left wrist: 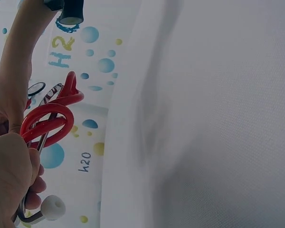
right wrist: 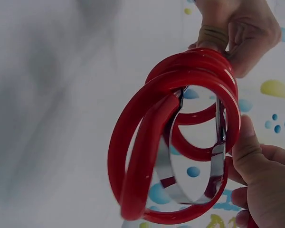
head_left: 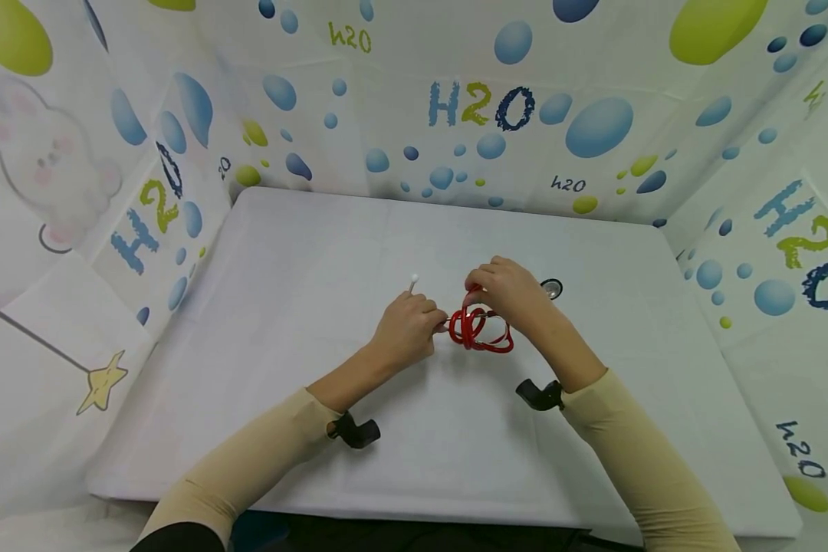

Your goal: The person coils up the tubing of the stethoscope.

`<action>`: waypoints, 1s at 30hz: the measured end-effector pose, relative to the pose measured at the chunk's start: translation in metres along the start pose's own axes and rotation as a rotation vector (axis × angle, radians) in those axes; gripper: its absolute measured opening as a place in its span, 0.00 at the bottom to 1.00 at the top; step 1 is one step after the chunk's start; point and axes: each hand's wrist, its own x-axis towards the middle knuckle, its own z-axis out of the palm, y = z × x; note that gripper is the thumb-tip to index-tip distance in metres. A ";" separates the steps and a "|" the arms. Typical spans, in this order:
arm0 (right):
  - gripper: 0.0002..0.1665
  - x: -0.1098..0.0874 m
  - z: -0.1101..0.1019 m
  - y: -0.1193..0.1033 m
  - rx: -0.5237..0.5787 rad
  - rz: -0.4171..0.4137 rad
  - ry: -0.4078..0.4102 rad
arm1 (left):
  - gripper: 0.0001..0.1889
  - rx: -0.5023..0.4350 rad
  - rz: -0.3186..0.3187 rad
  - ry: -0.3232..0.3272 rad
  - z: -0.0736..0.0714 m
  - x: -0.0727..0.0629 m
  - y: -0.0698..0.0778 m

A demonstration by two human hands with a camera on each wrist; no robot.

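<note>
Both hands hold a stethoscope above the white table; its red tubing (head_left: 486, 346) is wound in loops around the metal ear tubes. My left hand (head_left: 405, 328) grips the ear-tube end, and one white ear tip (left wrist: 53, 207) sticks out past its fingers in the left wrist view. On the far side of the coil, my right hand (head_left: 507, 290) pinches the red tubing between thumb and fingers. The round chest piece (head_left: 552, 288) shows just beyond the right wrist. In the right wrist view, the metal spring (right wrist: 187, 194) between the ear tubes passes inside the red loops.
A white cloth covers the table (head_left: 303, 253). Printed curtains (head_left: 414, 115) with blue and green drops rise along the back and both sides. Black camera mounts (head_left: 359, 432) stick out from both wrists.
</note>
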 end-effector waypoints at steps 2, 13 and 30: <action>0.13 -0.001 0.000 0.002 0.034 0.045 -0.036 | 0.03 0.000 -0.003 -0.005 0.000 0.000 0.001; 0.13 -0.007 0.003 0.014 0.138 0.166 -0.108 | 0.03 -0.040 0.006 0.033 0.000 -0.002 0.004; 0.09 -0.022 0.009 0.039 0.452 0.102 -0.072 | 0.03 -0.078 -0.007 0.137 -0.007 0.000 0.002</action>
